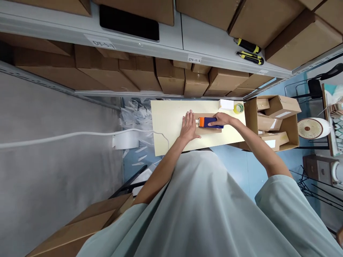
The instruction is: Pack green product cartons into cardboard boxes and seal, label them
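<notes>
On the cream-topped table (171, 107) lies a flat brown cardboard box (209, 131). My left hand (189, 127) rests flat on its left end, fingers stretched out and the thumb spread toward me. In my right hand (221, 119) is a dark-blue and orange handheld tool (205, 122), gripped from the right side and lying along the top of the box. Its orange end points at my left hand, with a small pale, shiny part in front. I cannot make out what kind of tool it is.
A small white box (226, 104) and a roll of yellowish tape (238, 108) sit at the table's back right. An open carton of boxes (292, 137) stands right of it. Above are shelves with boxes, a black phone (129, 23) and utility knives (249, 46). A white cable (80, 134) crosses from the left.
</notes>
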A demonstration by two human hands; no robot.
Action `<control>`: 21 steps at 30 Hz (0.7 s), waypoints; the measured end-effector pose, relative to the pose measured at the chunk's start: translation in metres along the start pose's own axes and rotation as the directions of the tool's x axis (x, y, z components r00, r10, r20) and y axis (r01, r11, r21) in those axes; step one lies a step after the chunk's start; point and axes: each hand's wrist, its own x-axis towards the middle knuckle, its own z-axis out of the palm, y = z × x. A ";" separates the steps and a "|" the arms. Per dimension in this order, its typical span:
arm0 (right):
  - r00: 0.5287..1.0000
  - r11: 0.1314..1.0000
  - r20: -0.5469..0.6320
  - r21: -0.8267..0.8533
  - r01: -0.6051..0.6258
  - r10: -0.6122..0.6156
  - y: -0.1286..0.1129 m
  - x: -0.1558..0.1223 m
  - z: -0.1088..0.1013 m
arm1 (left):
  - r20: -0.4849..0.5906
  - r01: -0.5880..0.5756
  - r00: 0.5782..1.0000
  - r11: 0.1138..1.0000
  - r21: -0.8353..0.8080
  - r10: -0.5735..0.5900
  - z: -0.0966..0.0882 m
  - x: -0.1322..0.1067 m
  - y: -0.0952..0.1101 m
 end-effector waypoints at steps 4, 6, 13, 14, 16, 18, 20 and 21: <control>1.000 0.999 0.021 0.035 0.012 -0.013 -0.001 -0.001 -0.006 | 0.016 0.031 0.999 0.992 0.120 -0.033 0.001 0.010 0.009; 0.993 0.991 0.117 0.134 0.012 -0.027 -0.002 -0.001 -0.010 | 0.005 0.054 0.998 0.986 0.157 -0.056 0.002 0.010 0.011; 0.976 0.995 0.208 0.079 0.055 -0.070 -0.005 0.005 -0.018 | 0.032 0.145 0.987 0.957 0.251 -0.158 -0.001 0.009 0.016; 0.974 0.995 0.210 0.062 0.071 -0.083 -0.005 0.007 -0.019 | 0.035 0.149 0.986 0.956 0.254 -0.163 -0.002 0.010 0.017; 0.969 0.992 0.213 0.059 0.114 -0.124 -0.002 0.009 -0.021 | 0.046 0.153 0.984 0.952 0.264 -0.170 -0.004 0.010 0.018; 0.972 0.989 0.179 0.033 0.146 -0.150 0.006 0.009 -0.026 | 0.057 0.166 0.980 0.946 0.278 -0.188 -0.005 0.011 0.019; 0.976 0.988 0.154 0.003 0.156 -0.154 0.020 0.007 -0.032 | 0.067 0.186 0.975 0.940 0.286 -0.214 -0.007 0.011 0.020; 0.974 0.988 0.168 0.010 0.156 -0.156 0.031 0.005 -0.037 | 0.067 0.197 0.972 0.937 0.288 -0.225 -0.007 0.011 0.020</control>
